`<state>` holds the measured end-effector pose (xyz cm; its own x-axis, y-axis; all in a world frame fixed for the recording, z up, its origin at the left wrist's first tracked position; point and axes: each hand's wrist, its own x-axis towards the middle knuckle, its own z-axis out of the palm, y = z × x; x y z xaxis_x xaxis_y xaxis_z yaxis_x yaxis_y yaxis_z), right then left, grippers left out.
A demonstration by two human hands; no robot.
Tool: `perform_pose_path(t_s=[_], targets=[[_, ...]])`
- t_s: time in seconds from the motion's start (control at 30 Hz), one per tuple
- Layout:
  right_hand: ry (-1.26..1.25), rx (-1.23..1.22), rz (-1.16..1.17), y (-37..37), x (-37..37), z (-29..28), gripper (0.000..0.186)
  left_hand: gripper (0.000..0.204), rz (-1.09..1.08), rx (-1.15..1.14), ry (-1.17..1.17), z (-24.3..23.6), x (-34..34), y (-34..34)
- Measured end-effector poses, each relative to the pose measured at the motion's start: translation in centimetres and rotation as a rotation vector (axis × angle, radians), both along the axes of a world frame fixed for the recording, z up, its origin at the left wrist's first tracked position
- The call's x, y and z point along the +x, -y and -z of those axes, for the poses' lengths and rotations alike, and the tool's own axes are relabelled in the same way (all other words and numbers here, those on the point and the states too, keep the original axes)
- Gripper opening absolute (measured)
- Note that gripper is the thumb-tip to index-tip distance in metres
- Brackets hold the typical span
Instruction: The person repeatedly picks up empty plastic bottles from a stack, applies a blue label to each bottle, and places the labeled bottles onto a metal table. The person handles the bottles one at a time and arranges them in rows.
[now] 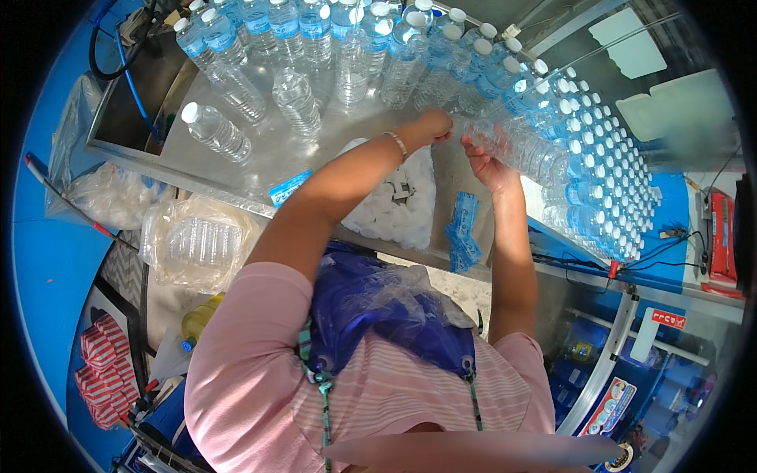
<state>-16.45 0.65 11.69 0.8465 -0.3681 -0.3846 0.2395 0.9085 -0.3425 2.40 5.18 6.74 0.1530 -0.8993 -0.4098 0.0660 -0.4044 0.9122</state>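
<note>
Low over the steel table point(260, 177), my right hand point(490, 167) is closed on a clear plastic bottle point(532, 154), which lies tilted with its neck toward my left. Close to that neck is my left hand point(434, 126), its fingers pinched; whatever is between them is too small to make out. Below my hands sits a clear bag of white bottle caps point(382, 213). Blue label sleeves point(464, 236) lie to its right, and another blue label point(290, 188) to its left. An uncapped bottle point(297, 102) and a capped one without a label point(217, 132) stand left of my hands.
Capped, blue-labelled bottles point(315, 35) line the back, and many more point(599, 158) crowd the right. A steel basin point(126, 102) is at the far left. Plastic-wrapped clear bottles point(203, 240) sit below the table's left edge. At lower right is a glass-doored cooler point(623, 355).
</note>
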Motion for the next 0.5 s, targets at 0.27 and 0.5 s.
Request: perform_pose_path(t_s=[0.27,0.5], targets=[[-0.453,-0.559,0.065,-5.0,-3.2,-6.4,0.06,0.01,-0.139,0.068,-0.309,0.1,-3.5,5.0],[-1.139,-1.806,0.204,-4.9,-1.2,-9.8,0.069,0.019,0.021,-0.069,-0.005,0.8,-2.1,4.4]])
